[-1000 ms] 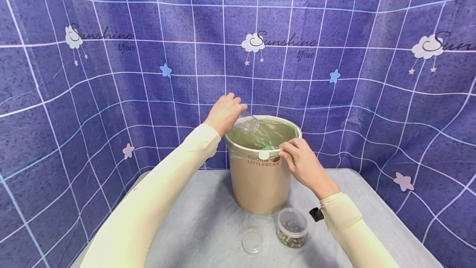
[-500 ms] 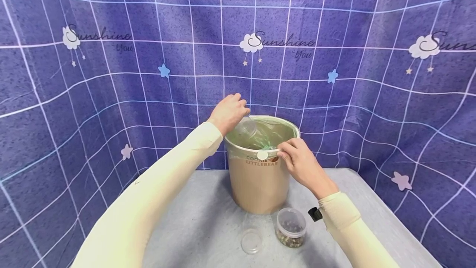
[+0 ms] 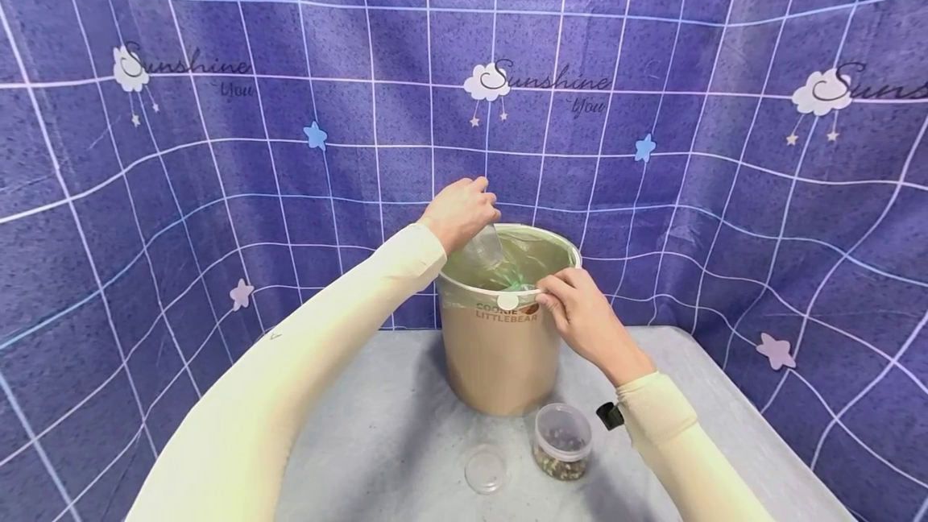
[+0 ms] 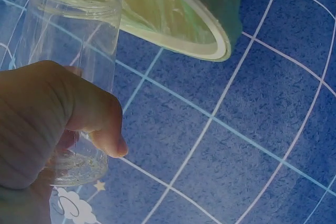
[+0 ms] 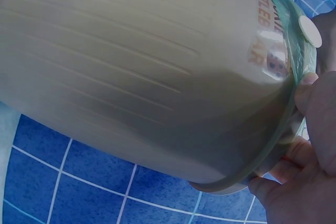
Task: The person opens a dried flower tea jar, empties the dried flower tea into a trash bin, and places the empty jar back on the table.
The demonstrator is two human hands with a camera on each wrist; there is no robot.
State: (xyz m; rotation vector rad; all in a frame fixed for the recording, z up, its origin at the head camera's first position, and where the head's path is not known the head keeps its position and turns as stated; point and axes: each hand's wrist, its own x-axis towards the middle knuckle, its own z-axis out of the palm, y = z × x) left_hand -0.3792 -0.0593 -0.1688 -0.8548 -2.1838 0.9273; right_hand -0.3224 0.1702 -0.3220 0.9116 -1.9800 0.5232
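My left hand (image 3: 462, 212) grips a clear plastic jar (image 4: 79, 30) around its body. The jar is tipped mouth-down over the opening of a beige trash can (image 3: 500, 361); a few small bits cling near its base in the left wrist view. A thin green bag (image 3: 540, 252) lines the can and folds over its rim. At the front right of that rim, my right hand (image 3: 583, 316) pinches the edge with thumb and fingers. The right wrist view shows these fingers (image 5: 264, 186) at the rim, beside the can's ribbed wall.
In front of the can, a second clear jar (image 3: 564, 445), partly filled with mixed grain-like pieces, stands open on the grey table (image 3: 362, 441). A round clear lid (image 3: 486, 470) lies left of it. A blue gridded curtain (image 3: 406, 63) encloses the back and sides.
My left hand has moved slightly right over the can, and the jar now points more steeply down into it. My right hand stays on the rim.
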